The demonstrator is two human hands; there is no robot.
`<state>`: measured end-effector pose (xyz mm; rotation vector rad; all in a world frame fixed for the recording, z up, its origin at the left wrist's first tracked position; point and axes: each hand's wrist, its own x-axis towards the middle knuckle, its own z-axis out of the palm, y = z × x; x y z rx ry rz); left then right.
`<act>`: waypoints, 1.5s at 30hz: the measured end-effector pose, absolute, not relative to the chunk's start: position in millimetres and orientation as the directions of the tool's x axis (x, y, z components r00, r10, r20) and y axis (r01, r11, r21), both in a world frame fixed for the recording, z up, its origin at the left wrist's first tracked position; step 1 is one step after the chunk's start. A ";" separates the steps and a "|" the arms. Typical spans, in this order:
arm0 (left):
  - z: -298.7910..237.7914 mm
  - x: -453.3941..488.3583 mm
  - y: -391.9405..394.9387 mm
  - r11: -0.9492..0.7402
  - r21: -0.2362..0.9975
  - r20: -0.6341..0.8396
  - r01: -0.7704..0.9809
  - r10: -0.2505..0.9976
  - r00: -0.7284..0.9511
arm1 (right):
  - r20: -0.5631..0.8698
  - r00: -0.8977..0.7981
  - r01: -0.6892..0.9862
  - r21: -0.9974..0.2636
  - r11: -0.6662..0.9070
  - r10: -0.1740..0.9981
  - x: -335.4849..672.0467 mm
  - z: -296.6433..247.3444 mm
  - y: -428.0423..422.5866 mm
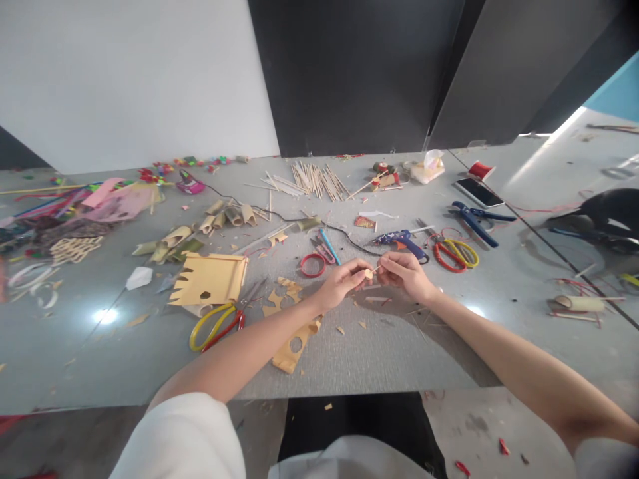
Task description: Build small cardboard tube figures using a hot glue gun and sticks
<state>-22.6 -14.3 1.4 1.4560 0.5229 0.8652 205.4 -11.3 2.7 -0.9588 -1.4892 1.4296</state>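
Just right of the table's middle, my left hand [344,283] pinches a small round yellow card piece [368,273] between thumb and fingertips. My right hand [404,273] is closed close beside it, its fingertips on a thin pale stick [376,269] whose tip meets or nearly meets the disc. Beyond the right hand lies a blue glue gun [399,239]. Cut yellow card scraps [294,344] with round holes lie under and beside my left forearm. A red tape roll [313,265] and a light-blue pen [329,246] are beyond the left hand.
Red-and-yellow-handled scissors [214,327] lie left, beside a notched yellow card sheet [207,279]. Bamboo pieces [174,238] and a bundle of sticks [319,181] lie farther back. On the right are more scissors [456,255], blue pliers [474,223] and a phone [479,192].
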 end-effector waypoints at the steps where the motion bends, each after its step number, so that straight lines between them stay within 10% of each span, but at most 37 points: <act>1: 1.7 -22.4 -14.2 -0.097 0.977 0.195 -0.191 0.769 0.609 | 0.060 -0.359 -0.027 -0.998 0.054 0.931 205.4 2.8 -11.3; 19: -12.7 -21.2 -5.7 -0.052 0.948 0.225 -0.314 0.805 0.548 | 0.177 -0.254 0.107 -0.972 0.209 0.951 210.8 7.3 -10.1; 30: -8.8 -19.3 -0.5 0.130 0.872 0.122 -0.472 0.875 0.468 | 0.403 -0.577 0.553 -0.448 0.702 0.711 206.5 9.1 -13.1; 39: -12.9 -18.4 2.5 0.179 0.854 0.077 -0.488 0.885 0.459 | 0.593 -0.166 0.882 -0.268 0.387 0.788 236.3 9.1 16.8; 45: -11.2 -18.0 3.8 0.235 0.813 0.036 -0.532 0.892 0.450 | 0.369 0.052 0.993 -0.121 -0.007 0.928 251.9 -5.0 30.9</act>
